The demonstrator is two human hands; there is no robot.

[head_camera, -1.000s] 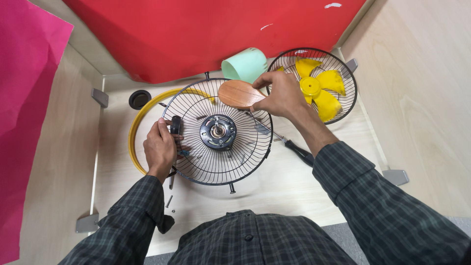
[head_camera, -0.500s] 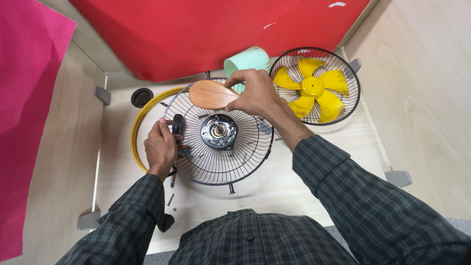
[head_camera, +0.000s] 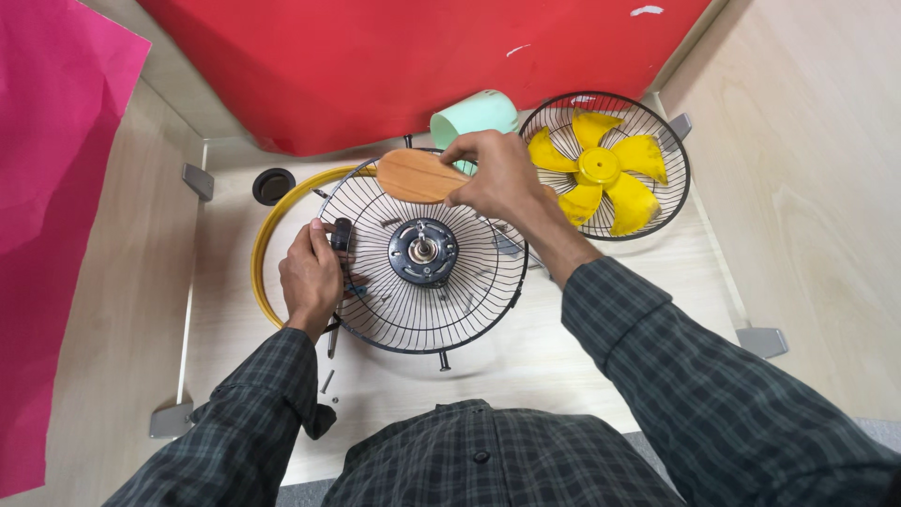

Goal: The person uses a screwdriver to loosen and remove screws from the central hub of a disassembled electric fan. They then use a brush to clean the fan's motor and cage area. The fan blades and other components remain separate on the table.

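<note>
Gripping wooden oval disc (head_camera: 418, 176), right hand (head_camera: 502, 174); left hand (head_camera: 310, 277) on wire guard (head_camera: 441, 300).

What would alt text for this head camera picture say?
A person's right hand holds a wooden paddle over a black wire fan guard with a motor at its centre, while the left hand grips the guard's rim. A yellow fan blade lies in a second guard nearby.

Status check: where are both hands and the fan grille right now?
Left hand grips rear fan grille rim. Right hand holds wooden disc above it. Motor hub exposed.
</note>
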